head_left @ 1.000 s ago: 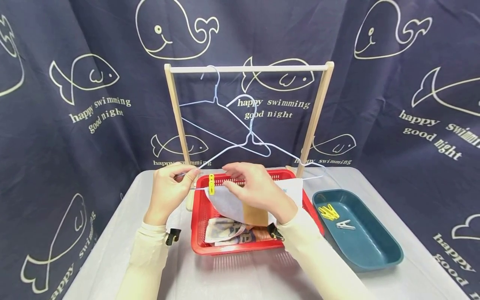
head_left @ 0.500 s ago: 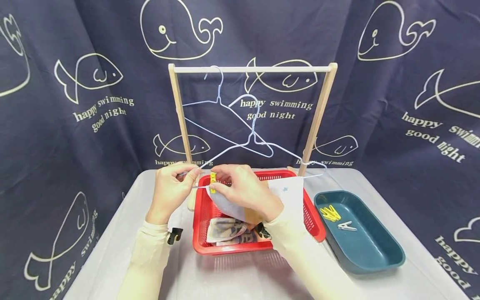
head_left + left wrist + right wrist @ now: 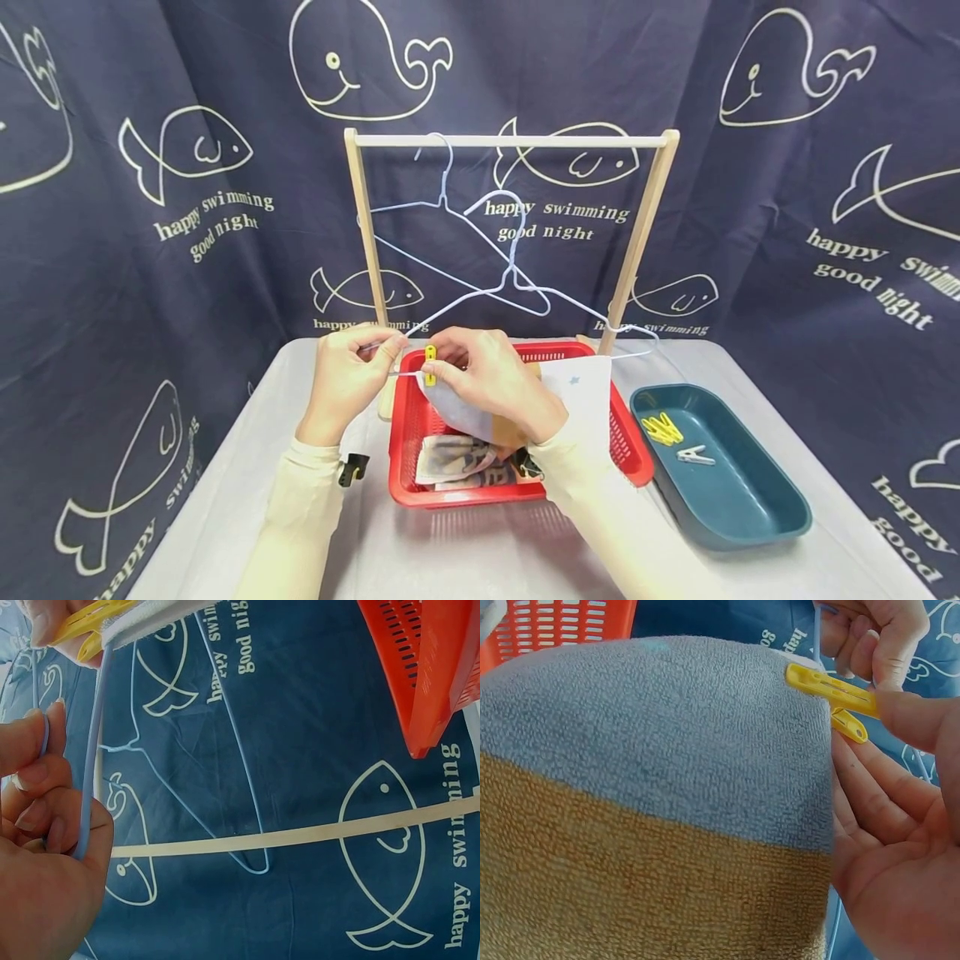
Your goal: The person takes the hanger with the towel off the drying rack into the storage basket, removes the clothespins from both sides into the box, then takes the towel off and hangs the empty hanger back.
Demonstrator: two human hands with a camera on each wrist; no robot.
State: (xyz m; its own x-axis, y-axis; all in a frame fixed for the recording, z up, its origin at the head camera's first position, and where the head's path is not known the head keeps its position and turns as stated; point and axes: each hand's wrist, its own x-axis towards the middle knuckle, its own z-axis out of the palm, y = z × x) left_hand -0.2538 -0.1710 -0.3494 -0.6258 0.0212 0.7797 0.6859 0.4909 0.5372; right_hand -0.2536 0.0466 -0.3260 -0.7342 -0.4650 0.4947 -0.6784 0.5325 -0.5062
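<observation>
My left hand (image 3: 347, 383) holds a pale blue wire clothes hanger (image 3: 480, 292) by its left corner, the wire running between curled fingers. Over the hanger's lower bar drapes a towel (image 3: 667, 750), grey-blue above and tan below. A yellow clothespin (image 3: 832, 690) sits at the towel's upper corner next to the bar. My right hand (image 3: 495, 379) pinches this clothespin by its handle end, thumb on the near side. In the right wrist view its other fingers reach behind the towel's edge.
A red basket (image 3: 465, 499) below the hands contains folded patterned cloth (image 3: 453, 458). To the right stands a teal tray (image 3: 757, 475) with yellow clothespins (image 3: 662, 429) and a white one (image 3: 695, 455). Behind, a wooden rack (image 3: 510, 141) bears another blue hanger (image 3: 444, 187).
My right hand has moved left from over the towel to the yellow clothespin and taken hold of it. My left hand keeps its hold on the hanger. The head view has shifted slightly.
</observation>
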